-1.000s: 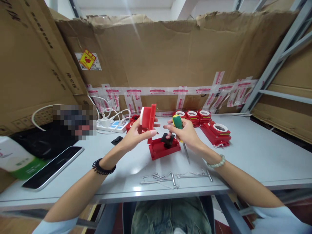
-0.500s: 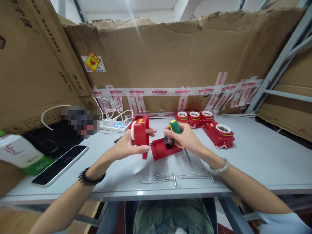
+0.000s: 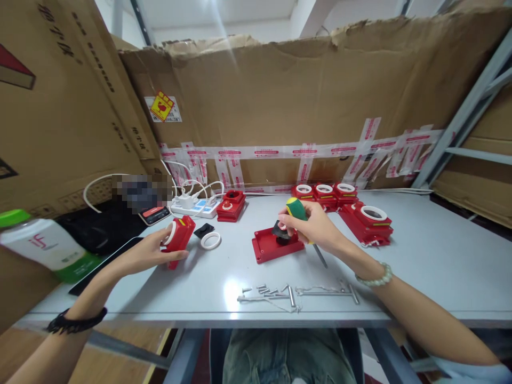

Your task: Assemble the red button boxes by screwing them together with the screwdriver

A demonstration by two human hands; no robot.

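Note:
My left hand [image 3: 146, 252] grips a red housing [image 3: 181, 239] with a white ring on its side, tilted at the table's left. My right hand [image 3: 316, 226] is closed around a screwdriver [image 3: 296, 208] with a green and yellow handle, its shaft pointing down toward me. The fingertips of that hand are at a black part [image 3: 279, 230] above a shallow red tray [image 3: 264, 249]; whether they pinch it I cannot tell. A loose white ring [image 3: 210, 247] and a black square piece [image 3: 204, 230] lie right of the red housing.
Near the front edge lie several screws [image 3: 264, 289] and two T-shaped metal tools [image 3: 292, 296]. Finished-looking red units [image 3: 366, 226] stand at the right and back. A small red box [image 3: 231, 207], power strip [image 3: 196, 207], bottle [image 3: 48, 245] and phone [image 3: 104, 265] sit to the left.
My left hand has carried the red housing left and down, uncovering the white ring, black square and small red box. My right hand stays over the tray with the screwdriver; the view has shifted slightly.

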